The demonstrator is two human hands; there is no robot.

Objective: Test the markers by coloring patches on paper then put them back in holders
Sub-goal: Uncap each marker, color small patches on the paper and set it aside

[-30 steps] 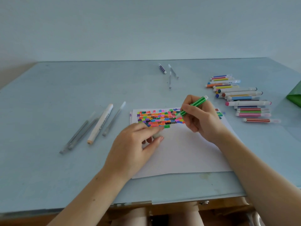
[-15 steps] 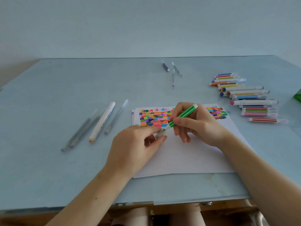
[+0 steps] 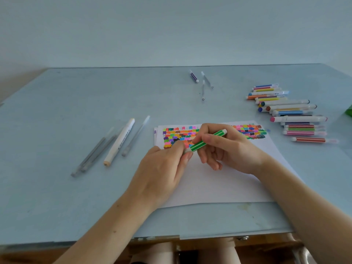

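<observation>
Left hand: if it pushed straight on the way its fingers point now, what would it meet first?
The left hand points up and right; its fingertips already pinch the near white end of the green marker, so the marker comes first, then probably the right hand holding it, though depth is unclear.

Green marker [image 3: 206,140] tip end hidden by left hand [image 3: 163,172] fingers; green object [image 3: 349,112] cut off at rt edge, unidentifiable.

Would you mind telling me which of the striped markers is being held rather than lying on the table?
The green striped marker: the right hand grips its barrel and the left hand pinches its lower end, above the paper.
</observation>
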